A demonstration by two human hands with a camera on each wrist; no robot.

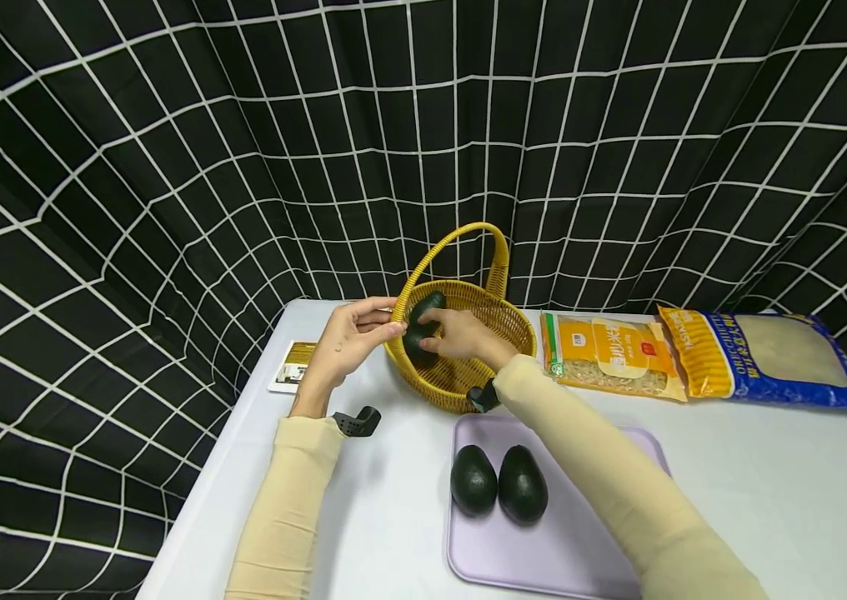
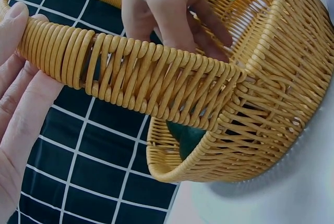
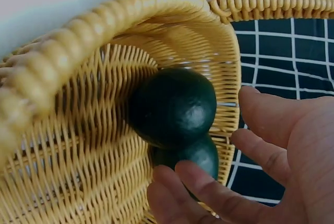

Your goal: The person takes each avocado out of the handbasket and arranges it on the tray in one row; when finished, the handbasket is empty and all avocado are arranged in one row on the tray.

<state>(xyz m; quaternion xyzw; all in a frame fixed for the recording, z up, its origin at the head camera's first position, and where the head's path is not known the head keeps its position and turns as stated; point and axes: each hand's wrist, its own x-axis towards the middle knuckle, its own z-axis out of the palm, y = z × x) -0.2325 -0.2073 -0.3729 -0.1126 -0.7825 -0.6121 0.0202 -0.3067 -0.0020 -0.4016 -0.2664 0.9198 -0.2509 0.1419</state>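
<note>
Thumb and fingers of my left hand (image 1: 352, 337) pinch the handle (image 2: 156, 80) of a yellow wicker basket (image 1: 431, 395) at its left side. Inside the basket, two dark green avocados lie against the left wall; the right wrist view shows one avocado (image 3: 175, 106) partly covering the other avocado (image 3: 201, 153). My right hand (image 1: 461, 333) reaches in over them, fingers loosely bent and spread close beside the fruit, gripping neither. Two more avocados, a left one (image 1: 473, 481) and a right one (image 1: 523, 486), lie side by side on a lilac tray (image 1: 487, 558).
Right of the basket lie an orange bag of grain (image 1: 611, 357) and a blue and yellow pasta bag (image 1: 784, 358). A small flat packet (image 1: 294, 367) lies at the table's left edge. A black gridded curtain (image 1: 581, 150) hangs behind the white table (image 1: 386, 517).
</note>
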